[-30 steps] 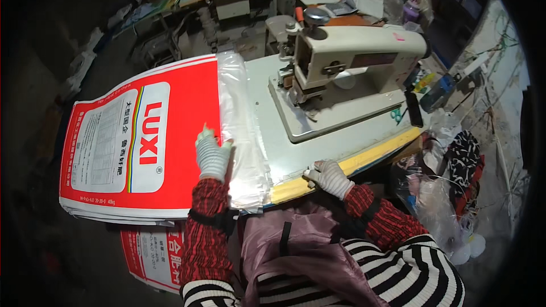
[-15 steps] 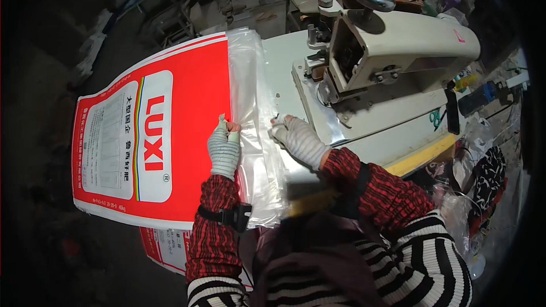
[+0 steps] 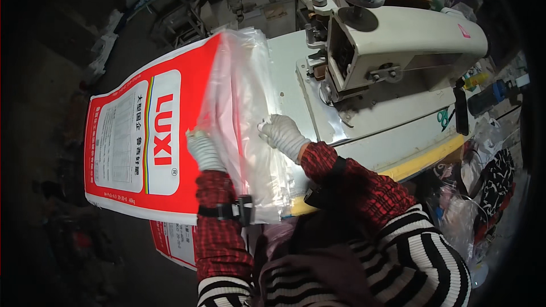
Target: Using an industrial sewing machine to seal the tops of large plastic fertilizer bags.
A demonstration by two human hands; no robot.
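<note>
A red and white printed woven sack [image 3: 193, 74] lies flat on top of others, with clear plastic liner film [image 3: 256, 79] sticking out of its mouth. My left hand [image 3: 206, 152], in a whitish fingerless wrap or glove, is closed at the sack's mouth on the film, which is drawn slantwise over the red. Its fingertips are partly blurred. My right hand [image 3: 284, 135], wrapped the same way, has curled fingers at the film's right side. Whatever is between those fingertips is too small to make out.
A cream industrial sewing machine [image 3: 409, 40] stands on the pale table [image 3: 392, 131], right of the sacks. Green-handled scissors [image 3: 443, 118], a black oblong object [image 3: 460, 111] and a blue bottle [image 3: 486, 96] lie farther right. Another sack [image 3: 176, 241] hangs below the top one.
My left hand has moved left and slightly down, drawing film across the red sack's edge. My right hand has shifted a little left. The whole view has also shifted slightly.
</note>
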